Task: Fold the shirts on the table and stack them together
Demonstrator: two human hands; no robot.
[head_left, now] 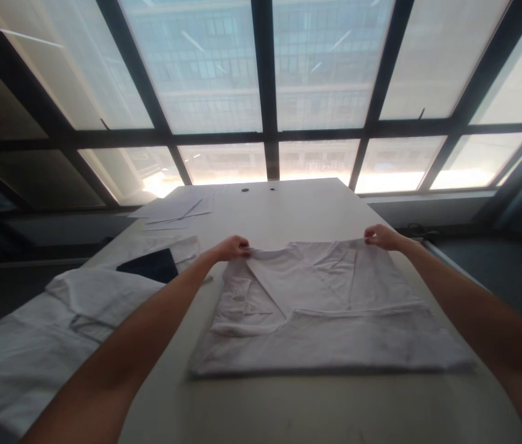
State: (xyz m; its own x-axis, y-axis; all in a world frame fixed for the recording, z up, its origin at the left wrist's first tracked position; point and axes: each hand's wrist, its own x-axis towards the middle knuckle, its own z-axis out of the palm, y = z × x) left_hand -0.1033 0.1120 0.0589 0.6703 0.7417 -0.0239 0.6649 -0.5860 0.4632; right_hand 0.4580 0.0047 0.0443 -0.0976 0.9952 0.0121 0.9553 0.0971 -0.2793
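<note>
A white garment [326, 333], perhaps a shirt, lies partly folded on the white table [307, 209] in front of me. Its lower part is doubled over, and folded-in flaps show on its left and right. With fingers pinched, my left hand [234, 247] grips the far left corner of the cloth. My right hand [381, 237] pinches the far right corner in the same way. Between the two hands the far edge runs fairly straight, lifted slightly at the corners. The fingertips under the cloth are hidden.
More white cloth [99, 308] is heaped on the left of the table, with a dark flat object [150, 265] on it. Behind that are several sheets of paper [173, 208]. Large dark-framed windows [268, 80] stand beyond the table's far edge.
</note>
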